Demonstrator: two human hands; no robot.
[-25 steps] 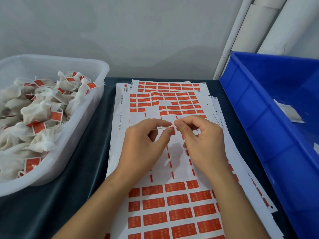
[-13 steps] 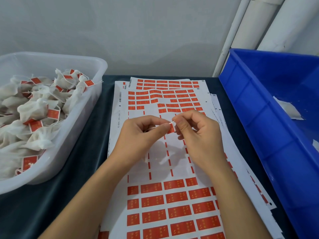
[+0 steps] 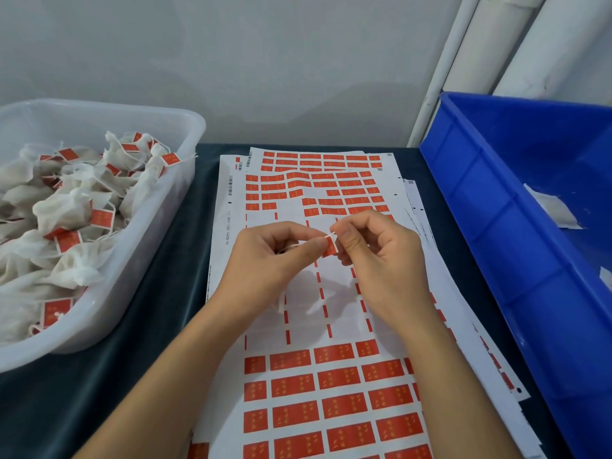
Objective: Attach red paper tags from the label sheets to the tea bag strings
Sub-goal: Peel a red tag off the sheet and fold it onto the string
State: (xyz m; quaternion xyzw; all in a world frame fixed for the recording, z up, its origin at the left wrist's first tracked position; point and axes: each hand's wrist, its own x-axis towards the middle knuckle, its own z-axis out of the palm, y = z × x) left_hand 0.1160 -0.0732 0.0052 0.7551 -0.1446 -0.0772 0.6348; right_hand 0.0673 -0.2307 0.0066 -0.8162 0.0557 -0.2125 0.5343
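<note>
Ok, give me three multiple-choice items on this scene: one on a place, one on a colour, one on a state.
1. Where does the tub of tagged tea bags stand?
A. left of the label sheets
B. right of them
C. on top of them

2. What colour is the crate on the right?
A. green
B. blue
C. white

3. What is happening to the red tag?
A. it lies flat on the sheet
B. it sits in the crate
C. both hands pinch it above the sheets

Answers:
1 A, the clear tub sits at the left edge of the table.
2 B, its walls are plainly blue.
3 C, the left hand and right hand meet on the tag, with a white string at its top.
</note>
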